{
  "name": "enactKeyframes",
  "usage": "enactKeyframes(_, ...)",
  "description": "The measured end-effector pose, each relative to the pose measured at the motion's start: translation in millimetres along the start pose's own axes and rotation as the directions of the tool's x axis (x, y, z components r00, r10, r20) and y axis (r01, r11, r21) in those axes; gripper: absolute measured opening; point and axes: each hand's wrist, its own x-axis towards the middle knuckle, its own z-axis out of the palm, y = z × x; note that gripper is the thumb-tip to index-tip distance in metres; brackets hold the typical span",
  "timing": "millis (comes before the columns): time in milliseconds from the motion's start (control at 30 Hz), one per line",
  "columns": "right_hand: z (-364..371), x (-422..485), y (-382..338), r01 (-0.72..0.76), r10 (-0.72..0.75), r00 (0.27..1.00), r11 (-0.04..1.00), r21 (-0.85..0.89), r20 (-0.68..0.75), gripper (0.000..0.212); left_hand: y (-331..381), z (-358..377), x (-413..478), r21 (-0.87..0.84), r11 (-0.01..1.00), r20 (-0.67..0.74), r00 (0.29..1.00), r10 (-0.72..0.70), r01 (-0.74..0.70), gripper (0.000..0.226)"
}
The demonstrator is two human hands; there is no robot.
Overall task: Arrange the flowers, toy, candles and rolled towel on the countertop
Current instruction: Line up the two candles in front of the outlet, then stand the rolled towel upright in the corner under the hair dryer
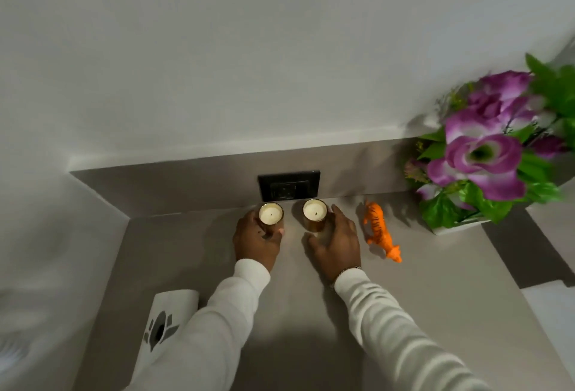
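Note:
Two white candles in amber glass jars stand side by side at the back of the grey countertop (311,312). My left hand (256,239) is wrapped around the left candle (271,214). My right hand (334,239) is closed on the right candle (315,211). An orange toy tiger (381,232) lies just right of my right hand. Purple flowers with green leaves (491,147) sit in a white pot at the far right. A white rolled towel with a dark flower print (165,328) lies at the near left, partly under my left sleeve.
A black wall socket (288,185) is set in the grey upstand right behind the candles. White walls close the counter at the back and left. A white surface (550,312) borders the counter at the right.

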Motion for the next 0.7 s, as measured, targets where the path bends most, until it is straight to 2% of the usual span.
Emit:
enactKeyframes(67,-5.0,-20.2,3.5,-0.010,0.013,0.999,0.999,-0.049,0.051,0.085,0.9,-13.9,-4.4,0.049,0.999,0.022,1.000,-0.016,0.015,0.051)
enactKeyframes(133,-9.1,-51.6,9.4,0.062,-0.049,0.994,0.989,-0.131,0.102,0.085,-1.4,-37.5,-21.0,0.092,0.996,0.029,1.000,-0.012,0.009,0.052)
enactKeyframes(233,-6.0,-97.8,15.8,0.284,-0.211,0.939,0.922,-0.263,0.271,0.076,-18.6,-82.4,-56.0,0.346,0.920,0.009,0.982,0.190,-0.182,0.055)
enactKeyframes(267,-2.5,-109.1,15.4,0.353,-0.253,0.909,0.889,-0.291,0.331,0.073,-27.4,-98.0,-67.8,0.450,0.872,-0.007,0.976,0.217,-0.190,0.060)
enactKeyframes(300,2.0,-117.7,14.0,0.413,-0.283,0.878,0.855,-0.313,0.387,0.072,-36.3,-112.5,-78.8,0.532,0.835,-0.037,0.981,0.188,-0.140,0.067)
enactKeyframes(367,12.3,-128.5,8.7,0.514,-0.328,0.815,0.789,-0.336,0.477,0.075,-51.2,-134.3,-100.0,0.593,0.803,-0.112,0.994,0.014,0.055,0.078)
enactKeyframes(433,22.9,-134.9,0.3,0.596,-0.362,0.754,0.728,-0.338,0.549,0.078,-62.0,-146.2,-114.9,0.569,0.787,-0.125,0.970,-0.206,0.241,0.089)
enactKeyframes(533,38.7,-135.3,-10.3,0.689,-0.374,0.671,0.634,-0.352,0.640,0.079,-64.7,-154.7,-111.0,0.466,0.792,-0.120,0.915,-0.385,0.394,0.090)
enactKeyframes(600,48.5,-133.4,-17.6,0.742,-0.378,0.614,0.576,-0.343,0.693,0.078,-62.1,-160.6,-105.2,0.367,0.827,-0.148,0.904,-0.400,0.426,0.090)
enactKeyframes(700,61.2,-130.2,-26.1,0.779,-0.365,0.574,0.519,-0.352,0.733,0.076,-54.1,-163.9,-102.6,0.256,0.909,-0.263,0.928,-0.262,0.329,0.090)
